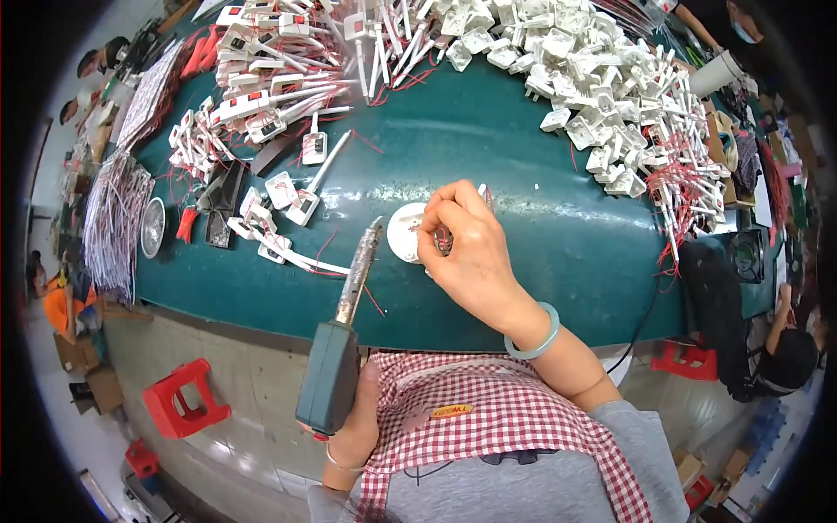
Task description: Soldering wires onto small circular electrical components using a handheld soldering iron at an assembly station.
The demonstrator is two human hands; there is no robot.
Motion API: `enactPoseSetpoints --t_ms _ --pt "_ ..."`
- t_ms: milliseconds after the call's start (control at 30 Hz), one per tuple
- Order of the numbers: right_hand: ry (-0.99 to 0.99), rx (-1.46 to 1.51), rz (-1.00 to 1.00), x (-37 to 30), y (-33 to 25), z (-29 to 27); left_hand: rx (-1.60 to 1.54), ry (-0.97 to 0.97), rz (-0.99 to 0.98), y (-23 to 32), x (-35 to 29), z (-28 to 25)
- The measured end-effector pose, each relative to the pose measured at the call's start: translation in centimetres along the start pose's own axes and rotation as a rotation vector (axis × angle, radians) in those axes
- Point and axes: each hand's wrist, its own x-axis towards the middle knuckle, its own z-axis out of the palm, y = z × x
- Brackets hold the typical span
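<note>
My left hand (357,427) is wrapped round the dark green handle of a soldering iron (330,375). Its long metal barrel points up and away, with the tip just left of a round white disc (401,234) on the table. Over the right part of that disc, my right hand (475,248) is closed with thumb and fingers together. Bits of red show between its fingers, but what they pinch is hidden. Left of the iron lie several white plastic housings (303,207) with white tubes and thin red wires.
The green table (453,122) carries a large heap of white housings (593,87) at the far right. More housings with red switches (253,105) are piled at the far left. A metal bowl (153,228) and a bundle of pale wires (118,222) stand at the left edge. Red stools (185,399) are on the floor.
</note>
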Motion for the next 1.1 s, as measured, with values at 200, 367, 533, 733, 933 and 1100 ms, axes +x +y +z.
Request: enactPoseSetpoints --t_ms 200,367,533,733,933,1100 --pt "-0.077 0.035 -0.027 -0.6 -1.1 -1.7 -0.069 0.156 0.080 -1.6 0.7 -0.2" --pt "-0.076 -0.069 -0.197 -1.8 0.0 -0.8 -0.244 0.175 -0.106 -1.2 1.0 -1.0" --pt "0.014 -0.131 -0.250 -1.9 1.0 -0.1 -0.289 0.355 0.038 -2.1 1.7 -1.1" --pt "0.035 -0.168 -0.317 -1.5 0.8 -0.8 -0.351 0.515 0.022 -3.6 2.4 -3.7" --pt "-0.099 -0.107 -0.213 0.4 -2.4 -3.7 -0.426 0.645 -0.008 -5.0 3.6 -4.5" --pt "-0.172 -0.203 -0.422 5.2 -7.5 -1.1 -0.525 0.698 0.009 -5.3 4.4 -5.2"
